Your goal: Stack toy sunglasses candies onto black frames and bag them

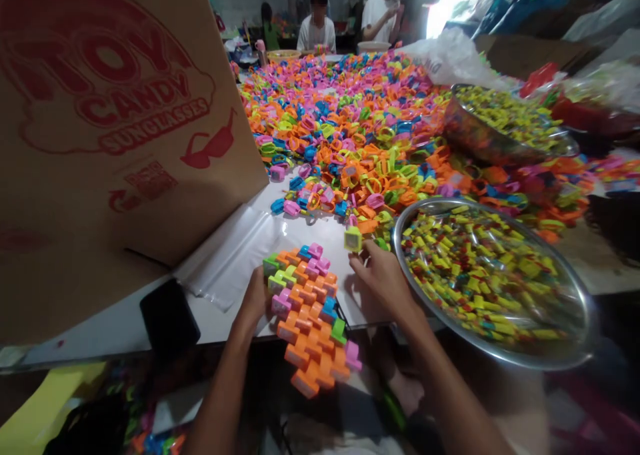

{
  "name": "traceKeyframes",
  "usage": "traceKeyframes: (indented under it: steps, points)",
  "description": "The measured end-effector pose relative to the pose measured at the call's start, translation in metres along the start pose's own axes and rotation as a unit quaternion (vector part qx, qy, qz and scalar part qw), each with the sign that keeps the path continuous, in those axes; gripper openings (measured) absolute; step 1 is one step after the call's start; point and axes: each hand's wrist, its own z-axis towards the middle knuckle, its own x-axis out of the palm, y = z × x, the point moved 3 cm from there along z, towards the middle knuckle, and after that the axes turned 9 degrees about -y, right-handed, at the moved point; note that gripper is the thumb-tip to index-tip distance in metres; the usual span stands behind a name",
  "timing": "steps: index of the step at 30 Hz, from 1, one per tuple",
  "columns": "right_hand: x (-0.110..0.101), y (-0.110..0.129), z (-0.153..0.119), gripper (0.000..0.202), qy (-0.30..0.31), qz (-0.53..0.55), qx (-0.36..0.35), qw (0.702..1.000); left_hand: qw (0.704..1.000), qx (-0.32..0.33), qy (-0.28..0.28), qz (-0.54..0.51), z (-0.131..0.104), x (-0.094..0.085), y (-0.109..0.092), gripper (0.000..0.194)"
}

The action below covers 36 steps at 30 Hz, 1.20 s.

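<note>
A long block of interlocked plastic toy watches, mostly orange with some pink, green and blue, slopes down over the table's front edge. My left hand is closed on its upper left side, and the fingers behind it are hidden. In my right hand, a yellow-green toy watch is pinched at the fingertips, its square face towards me. This hand is just right of the block's upper end and apart from it. A large heap of loose toy watches in many colours spreads beyond both hands.
On the right stands a metal bowl of small yellow wrapped pieces, with another filled bowl behind. A tall cardboard box blocks the left. Clear plastic bags and a black phone-like object lie nearby. People sit at the far end.
</note>
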Motion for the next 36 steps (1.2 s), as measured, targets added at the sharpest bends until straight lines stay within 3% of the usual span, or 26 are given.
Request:
traceKeyframes:
  steps: [4, 8, 13, 17, 21, 23, 27, 32, 34, 36]
  points:
    - [-0.003, -0.014, -0.047, 0.025, 0.068, 0.28, 0.092, 0.953, 0.998, 0.028, 0.023, 0.041, 0.003, 0.003, -0.002, 0.015]
    - [0.008, -0.023, -0.07, 0.033, 0.149, 0.326, 0.162, 0.919, 0.997, 0.04, 0.034, 0.06, 0.002, 0.004, -0.006, 0.023]
    - [0.017, -0.022, -0.067, 0.031, 0.153, 0.335, 0.108, 0.923, 0.999, -0.007, 0.041, 0.031, -0.003, 0.007, -0.005, 0.025]
    - [0.01, -0.017, -0.061, 0.02, 0.174, 0.283, 0.023, 0.943, 0.998, -0.04, 0.039, 0.012, -0.008, 0.009, -0.002, 0.026]
    - [0.0, 0.0, -0.06, 0.008, 0.221, 0.139, -0.059, 0.963, 0.998, -0.066, -0.007, -0.002, -0.013, 0.012, -0.008, 0.028]
    - [0.001, 0.01, -0.06, 0.013, 0.234, 0.081, -0.075, 0.966, 0.996, -0.081, -0.016, -0.019, -0.015, 0.014, -0.012, 0.031]
    - [0.004, 0.025, -0.061, 0.01, 0.251, 0.032, -0.081, 0.964, 0.997, -0.069, 0.024, -0.034, -0.014, 0.016, -0.015, 0.03]
    - [-0.001, 0.026, -0.06, 0.008, 0.27, -0.016, -0.082, 0.959, 0.999, -0.025, 0.038, 0.011, -0.007, 0.01, -0.011, 0.025]
    - [-0.003, 0.019, -0.055, 0.011, 0.242, 0.0, -0.087, 0.966, 0.999, 0.0, 0.037, 0.033, -0.003, 0.007, -0.009, 0.022]
    - [-0.003, 0.009, -0.045, 0.02, 0.154, -0.006, -0.077, 0.985, 0.997, 0.024, 0.05, 0.046, 0.0, 0.005, -0.006, 0.02]
